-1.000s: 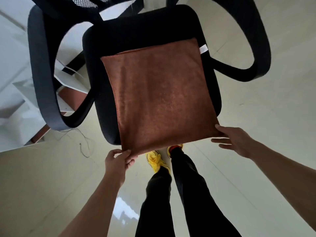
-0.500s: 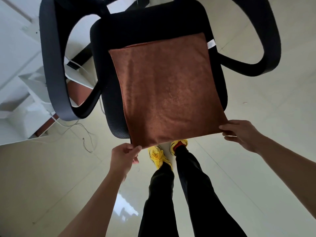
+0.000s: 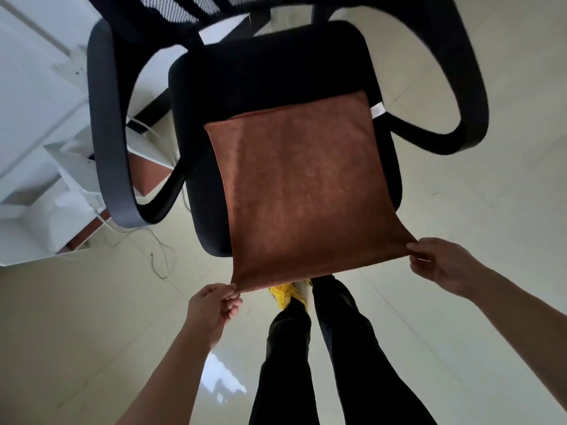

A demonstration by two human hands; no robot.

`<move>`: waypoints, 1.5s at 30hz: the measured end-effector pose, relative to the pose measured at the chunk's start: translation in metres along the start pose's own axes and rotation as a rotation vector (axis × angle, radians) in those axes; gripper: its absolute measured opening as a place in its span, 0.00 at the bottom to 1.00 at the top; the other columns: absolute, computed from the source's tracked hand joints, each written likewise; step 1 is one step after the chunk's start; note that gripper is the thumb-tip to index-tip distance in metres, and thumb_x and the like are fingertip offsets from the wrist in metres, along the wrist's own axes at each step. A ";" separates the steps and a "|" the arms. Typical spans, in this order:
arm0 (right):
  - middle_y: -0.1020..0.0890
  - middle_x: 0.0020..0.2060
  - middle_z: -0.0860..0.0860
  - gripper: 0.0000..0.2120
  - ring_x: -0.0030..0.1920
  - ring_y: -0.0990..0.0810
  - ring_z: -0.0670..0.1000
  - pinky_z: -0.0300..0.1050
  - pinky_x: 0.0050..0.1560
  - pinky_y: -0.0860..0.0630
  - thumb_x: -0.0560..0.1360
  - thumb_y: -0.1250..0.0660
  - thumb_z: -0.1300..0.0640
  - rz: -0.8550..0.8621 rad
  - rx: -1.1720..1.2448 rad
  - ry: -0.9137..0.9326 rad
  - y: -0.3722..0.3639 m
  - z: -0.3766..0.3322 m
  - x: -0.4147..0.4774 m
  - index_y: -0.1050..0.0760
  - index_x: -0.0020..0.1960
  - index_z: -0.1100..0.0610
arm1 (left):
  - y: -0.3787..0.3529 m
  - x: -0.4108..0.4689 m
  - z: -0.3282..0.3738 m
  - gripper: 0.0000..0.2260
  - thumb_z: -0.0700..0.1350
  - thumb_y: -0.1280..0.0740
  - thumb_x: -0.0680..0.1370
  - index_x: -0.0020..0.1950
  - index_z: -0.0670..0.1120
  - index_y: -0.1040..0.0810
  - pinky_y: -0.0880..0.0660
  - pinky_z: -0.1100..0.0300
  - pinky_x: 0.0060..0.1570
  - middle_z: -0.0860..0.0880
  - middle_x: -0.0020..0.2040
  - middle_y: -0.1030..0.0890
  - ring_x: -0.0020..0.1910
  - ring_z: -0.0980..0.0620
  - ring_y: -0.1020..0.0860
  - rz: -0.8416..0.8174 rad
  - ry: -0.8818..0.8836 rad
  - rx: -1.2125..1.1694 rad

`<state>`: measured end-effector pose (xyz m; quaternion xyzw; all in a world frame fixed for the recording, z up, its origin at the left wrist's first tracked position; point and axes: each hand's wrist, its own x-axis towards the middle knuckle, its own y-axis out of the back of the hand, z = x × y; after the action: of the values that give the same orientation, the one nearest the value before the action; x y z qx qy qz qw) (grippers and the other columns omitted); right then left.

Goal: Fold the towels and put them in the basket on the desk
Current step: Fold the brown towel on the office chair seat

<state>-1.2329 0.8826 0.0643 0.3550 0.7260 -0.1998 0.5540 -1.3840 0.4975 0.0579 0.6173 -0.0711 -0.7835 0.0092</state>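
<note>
The towel lies spread flat on the seat of the chair. Its near edge reaches just past the seat's front, and a white tag sticks out at the far right corner. The person stands in front of it, both arms reaching forward and down. The left hand pinches the near left corner between thumb and fingertips, the other fingers curled under. The right hand is clamped on the near right corner in much the same way, knuckles up. Between the two, the near edge is drawn taut and stands a little clear of the seat.

This looks to me like the start of the first fold. To do it well, I would raise both corners together at the same height. Then I would carry them over to the far edge so that corner meets corner, the right one landing by the tag. The pull between the hands should be even so the edge does not sag in the middle, and the far half must not be dragged along the seat. A flat palm along the crease would finish it.

No basket shows from here, and I cannot say for sure that the white furniture at the left is the bench.
</note>
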 end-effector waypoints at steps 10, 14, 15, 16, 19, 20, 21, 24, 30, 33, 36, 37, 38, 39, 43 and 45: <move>0.20 0.32 0.54 0.05 0.32 0.20 0.46 0.36 0.36 0.20 0.71 0.29 0.63 -0.193 0.648 0.031 -0.079 -0.118 -0.016 0.25 0.41 0.61 | -0.046 -0.025 0.128 0.08 0.38 0.38 0.79 0.39 0.43 0.29 0.29 0.69 0.22 0.51 0.24 0.25 0.20 0.57 0.26 -0.076 -0.126 -0.368; 0.23 0.35 0.53 0.06 0.39 0.23 0.46 0.39 0.36 0.20 0.69 0.27 0.67 -0.237 0.714 0.061 -0.111 -0.166 0.017 0.25 0.39 0.63 | -0.077 -0.007 0.192 0.09 0.40 0.38 0.80 0.39 0.44 0.27 0.28 0.69 0.23 0.52 0.23 0.24 0.21 0.58 0.24 -0.052 -0.177 -0.406; 0.23 0.34 0.53 0.06 0.39 0.23 0.46 0.39 0.36 0.20 0.72 0.29 0.67 -0.236 0.708 0.073 -0.118 -0.176 0.023 0.25 0.39 0.63 | -0.082 -0.003 0.205 0.09 0.40 0.38 0.80 0.39 0.44 0.27 0.28 0.68 0.24 0.52 0.23 0.23 0.22 0.58 0.23 -0.035 -0.187 -0.419; 0.24 0.34 0.53 0.05 0.40 0.23 0.47 0.40 0.35 0.20 0.74 0.30 0.67 -0.232 0.705 0.078 -0.125 -0.186 0.032 0.25 0.40 0.63 | -0.089 0.004 0.218 0.09 0.40 0.37 0.79 0.39 0.44 0.26 0.27 0.67 0.24 0.51 0.24 0.23 0.23 0.57 0.22 -0.015 -0.189 -0.437; 0.24 0.37 0.55 0.04 0.44 0.23 0.49 0.42 0.33 0.20 0.74 0.31 0.67 -0.192 0.702 0.073 -0.143 -0.213 0.055 0.26 0.43 0.65 | -0.105 0.027 0.249 0.08 0.39 0.38 0.79 0.41 0.44 0.26 0.26 0.66 0.25 0.51 0.27 0.23 0.24 0.56 0.20 0.025 -0.192 -0.463; 0.24 0.37 0.55 0.04 0.45 0.24 0.49 0.42 0.32 0.20 0.75 0.32 0.68 -0.190 0.692 0.072 -0.148 -0.220 0.062 0.26 0.43 0.65 | -0.110 0.034 0.256 0.08 0.39 0.39 0.80 0.41 0.45 0.26 0.26 0.66 0.25 0.51 0.29 0.23 0.25 0.55 0.20 0.027 -0.193 -0.458; 0.25 0.37 0.55 0.04 0.46 0.24 0.50 0.42 0.31 0.20 0.75 0.33 0.67 -0.187 0.672 0.067 -0.154 -0.226 0.069 0.27 0.43 0.65 | -0.115 0.042 0.261 0.08 0.40 0.40 0.80 0.42 0.45 0.27 0.25 0.66 0.25 0.51 0.31 0.23 0.25 0.55 0.20 0.037 -0.193 -0.447; 0.20 0.41 0.56 0.01 0.46 0.17 0.52 0.43 0.33 0.19 0.77 0.33 0.65 -0.130 0.540 0.073 -0.166 -0.238 0.083 0.25 0.47 0.63 | -0.130 0.061 0.270 0.07 0.40 0.41 0.81 0.43 0.44 0.28 0.22 0.63 0.31 0.48 0.38 0.24 0.31 0.52 0.20 0.099 -0.225 -0.413; 0.17 0.46 0.54 0.07 0.41 0.15 0.47 0.45 0.41 0.16 0.78 0.34 0.63 0.041 -0.058 0.443 -0.209 -0.226 0.064 0.23 0.55 0.56 | -0.170 0.052 0.252 0.05 0.35 0.37 0.78 0.48 0.41 0.22 0.23 0.59 0.32 0.44 0.39 0.19 0.33 0.50 0.20 0.171 -0.534 0.110; 0.16 0.49 0.52 0.09 0.45 0.15 0.47 0.48 0.48 0.17 0.78 0.35 0.61 -0.256 -0.320 0.256 -0.237 -0.199 0.060 0.23 0.58 0.56 | -0.195 0.050 0.229 0.05 0.38 0.36 0.79 0.49 0.42 0.21 0.21 0.55 0.41 0.43 0.43 0.17 0.41 0.47 0.17 -0.004 -0.385 0.283; 0.15 0.51 0.54 0.09 0.46 0.14 0.50 0.47 0.45 0.18 0.81 0.40 0.59 -0.258 -0.209 0.124 -0.225 -0.202 0.079 0.23 0.57 0.57 | -0.180 0.064 0.217 0.05 0.39 0.38 0.80 0.51 0.41 0.22 0.19 0.53 0.43 0.42 0.44 0.15 0.42 0.46 0.15 0.045 -0.292 0.208; 0.15 0.50 0.54 0.10 0.45 0.14 0.51 0.46 0.42 0.18 0.82 0.42 0.59 -0.186 -0.091 0.120 -0.213 -0.210 0.085 0.23 0.57 0.58 | -0.168 0.067 0.215 0.05 0.39 0.38 0.80 0.50 0.41 0.22 0.19 0.54 0.42 0.42 0.44 0.15 0.41 0.46 0.15 0.071 -0.287 0.195; 0.15 0.49 0.55 0.12 0.44 0.14 0.52 0.45 0.41 0.18 0.82 0.44 0.59 -0.112 0.002 0.135 -0.199 -0.218 0.091 0.23 0.57 0.59 | -0.156 0.068 0.211 0.05 0.38 0.38 0.80 0.49 0.41 0.22 0.20 0.55 0.40 0.41 0.43 0.16 0.41 0.46 0.15 0.096 -0.288 0.197; 0.15 0.48 0.55 0.12 0.44 0.14 0.52 0.45 0.41 0.18 0.82 0.44 0.59 -0.032 0.049 0.168 -0.186 -0.225 0.096 0.23 0.57 0.59 | -0.145 0.068 0.206 0.04 0.37 0.37 0.79 0.47 0.41 0.22 0.21 0.55 0.40 0.41 0.43 0.16 0.40 0.45 0.15 0.120 -0.299 0.207; 0.15 0.44 0.54 0.05 0.39 0.14 0.47 0.42 0.39 0.20 0.79 0.36 0.61 0.214 -0.081 0.418 -0.172 -0.225 0.089 0.20 0.48 0.58 | -0.115 0.058 0.182 0.01 0.36 0.32 0.74 0.43 0.40 0.22 0.22 0.56 0.36 0.42 0.37 0.19 0.34 0.45 0.19 0.299 -0.358 0.217; 0.15 0.40 0.52 0.04 0.38 0.15 0.46 0.39 0.36 0.19 0.77 0.33 0.61 0.178 -0.253 0.518 -0.180 -0.204 0.070 0.21 0.44 0.55 | -0.105 0.057 0.166 0.07 0.39 0.27 0.71 0.46 0.39 0.21 0.23 0.56 0.33 0.42 0.35 0.20 0.31 0.46 0.21 0.392 -0.359 0.229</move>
<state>-1.5103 0.9227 0.0424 0.3849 0.8283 0.0388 0.4053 -1.5507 0.6123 0.0277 0.4400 -0.2775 -0.8505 0.0778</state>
